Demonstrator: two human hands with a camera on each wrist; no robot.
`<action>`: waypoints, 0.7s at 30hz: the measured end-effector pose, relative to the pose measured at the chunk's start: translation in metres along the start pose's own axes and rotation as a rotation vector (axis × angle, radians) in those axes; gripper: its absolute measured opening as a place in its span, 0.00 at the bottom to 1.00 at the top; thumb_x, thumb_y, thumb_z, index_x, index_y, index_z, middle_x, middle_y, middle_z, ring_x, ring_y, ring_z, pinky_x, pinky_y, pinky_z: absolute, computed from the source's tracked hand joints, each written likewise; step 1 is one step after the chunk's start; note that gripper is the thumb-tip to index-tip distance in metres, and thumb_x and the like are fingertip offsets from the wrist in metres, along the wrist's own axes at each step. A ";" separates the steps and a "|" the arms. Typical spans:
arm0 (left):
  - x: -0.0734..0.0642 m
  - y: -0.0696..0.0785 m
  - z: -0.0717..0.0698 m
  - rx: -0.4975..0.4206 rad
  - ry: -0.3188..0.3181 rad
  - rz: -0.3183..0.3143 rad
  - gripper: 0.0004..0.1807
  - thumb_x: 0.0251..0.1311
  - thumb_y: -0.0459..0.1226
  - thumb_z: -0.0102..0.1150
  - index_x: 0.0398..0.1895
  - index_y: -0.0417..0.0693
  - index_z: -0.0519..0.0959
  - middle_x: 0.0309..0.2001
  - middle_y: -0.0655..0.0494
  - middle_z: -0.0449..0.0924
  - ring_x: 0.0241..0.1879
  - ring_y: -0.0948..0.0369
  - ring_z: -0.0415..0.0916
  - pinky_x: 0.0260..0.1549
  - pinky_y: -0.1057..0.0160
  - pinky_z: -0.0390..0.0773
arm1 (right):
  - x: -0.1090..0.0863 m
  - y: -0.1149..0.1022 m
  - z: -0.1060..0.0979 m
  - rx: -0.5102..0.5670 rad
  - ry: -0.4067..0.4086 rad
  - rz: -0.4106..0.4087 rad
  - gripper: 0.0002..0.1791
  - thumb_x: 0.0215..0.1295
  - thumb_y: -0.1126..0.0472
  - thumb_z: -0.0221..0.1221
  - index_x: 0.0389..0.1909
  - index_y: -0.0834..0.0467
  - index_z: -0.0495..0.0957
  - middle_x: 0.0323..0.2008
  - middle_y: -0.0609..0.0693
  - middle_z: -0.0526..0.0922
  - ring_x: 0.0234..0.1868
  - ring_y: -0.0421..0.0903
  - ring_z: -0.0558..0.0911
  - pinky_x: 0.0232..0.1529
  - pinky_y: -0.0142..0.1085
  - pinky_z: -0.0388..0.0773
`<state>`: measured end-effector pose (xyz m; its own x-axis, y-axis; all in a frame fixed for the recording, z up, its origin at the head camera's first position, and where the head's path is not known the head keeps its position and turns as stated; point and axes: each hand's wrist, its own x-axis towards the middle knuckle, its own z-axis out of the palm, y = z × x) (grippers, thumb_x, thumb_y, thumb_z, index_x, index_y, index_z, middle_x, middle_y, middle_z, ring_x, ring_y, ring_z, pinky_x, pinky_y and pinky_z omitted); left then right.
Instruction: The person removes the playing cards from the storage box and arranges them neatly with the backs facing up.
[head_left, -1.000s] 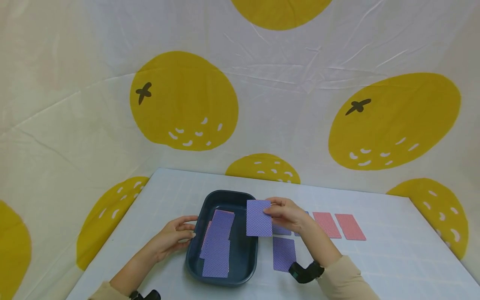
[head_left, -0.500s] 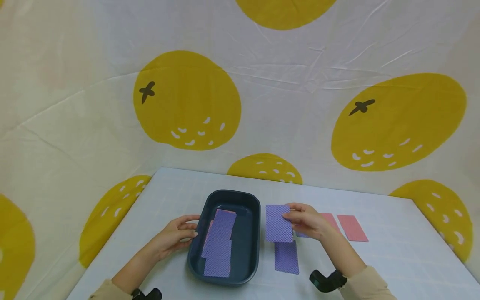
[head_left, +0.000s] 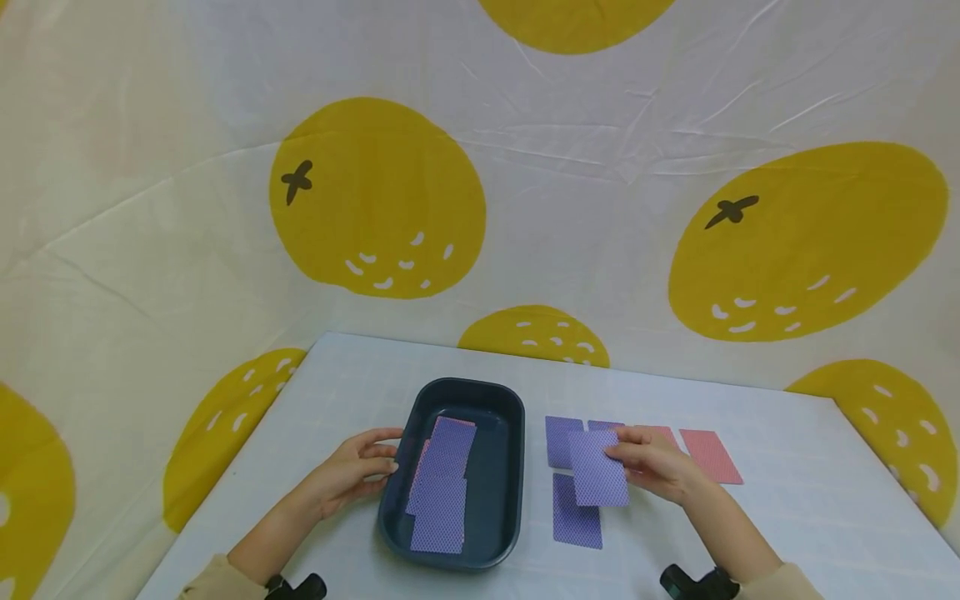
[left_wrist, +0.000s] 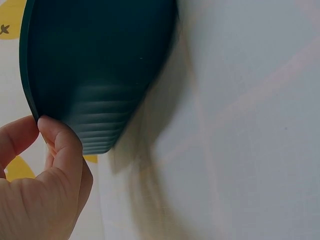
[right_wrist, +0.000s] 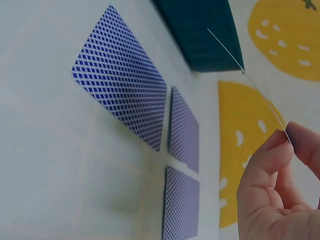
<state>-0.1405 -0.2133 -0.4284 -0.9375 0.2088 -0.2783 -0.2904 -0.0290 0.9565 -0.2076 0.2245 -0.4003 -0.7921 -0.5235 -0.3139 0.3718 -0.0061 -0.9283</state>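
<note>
My right hand [head_left: 654,460] pinches a blue-backed playing card [head_left: 598,475] at its right edge. In the right wrist view that held card [right_wrist: 255,87] shows edge-on between thumb and fingertips, above the table. It overlaps the cards lying behind it: a blue card [head_left: 576,523] nearer the front and two blue cards [head_left: 562,442] in the row at the back. My left hand [head_left: 358,468] pinches the left rim of a dark blue-green tray [head_left: 510,500], as the left wrist view shows with the tray wall [left_wrist: 100,60]. Inside lie overlapping blue cards [head_left: 438,512], with red edges peeking out underneath.
Two red-backed cards [head_left: 711,456] end the back row on the right, one partly behind my right hand. Everything stands on a white table [head_left: 795,517]. Behind it hangs a pale cloth [head_left: 570,192] printed with yellow fruit.
My right hand has moved right with the blue card, from the tray's right rim to over the cards on the table. The left hand keeps its place at the rim.
</note>
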 end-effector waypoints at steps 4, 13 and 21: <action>0.000 0.000 0.000 0.001 -0.002 -0.001 0.34 0.56 0.28 0.57 0.66 0.34 0.58 0.43 0.48 0.70 0.36 0.61 0.72 0.33 0.66 0.75 | -0.005 0.003 -0.010 -0.002 -0.017 -0.005 0.12 0.66 0.67 0.51 0.45 0.54 0.81 0.41 0.47 0.79 0.42 0.44 0.78 0.45 0.34 0.76; -0.001 0.000 0.000 -0.010 -0.016 0.003 0.34 0.56 0.28 0.56 0.66 0.33 0.57 0.43 0.49 0.70 0.36 0.62 0.72 0.33 0.67 0.74 | -0.014 0.022 -0.027 0.053 0.011 0.038 0.11 0.66 0.69 0.50 0.42 0.55 0.80 0.40 0.48 0.79 0.41 0.44 0.78 0.44 0.34 0.76; -0.001 0.001 0.001 -0.017 -0.011 0.000 0.34 0.56 0.27 0.56 0.66 0.33 0.57 0.42 0.49 0.70 0.36 0.62 0.72 0.33 0.67 0.75 | -0.019 0.036 -0.040 0.019 0.032 0.043 0.11 0.65 0.68 0.51 0.46 0.59 0.77 0.40 0.47 0.80 0.41 0.41 0.79 0.44 0.33 0.76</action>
<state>-0.1397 -0.2130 -0.4266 -0.9354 0.2195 -0.2771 -0.2935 -0.0455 0.9549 -0.1987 0.2687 -0.4360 -0.7904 -0.4960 -0.3595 0.4143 -0.0005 -0.9102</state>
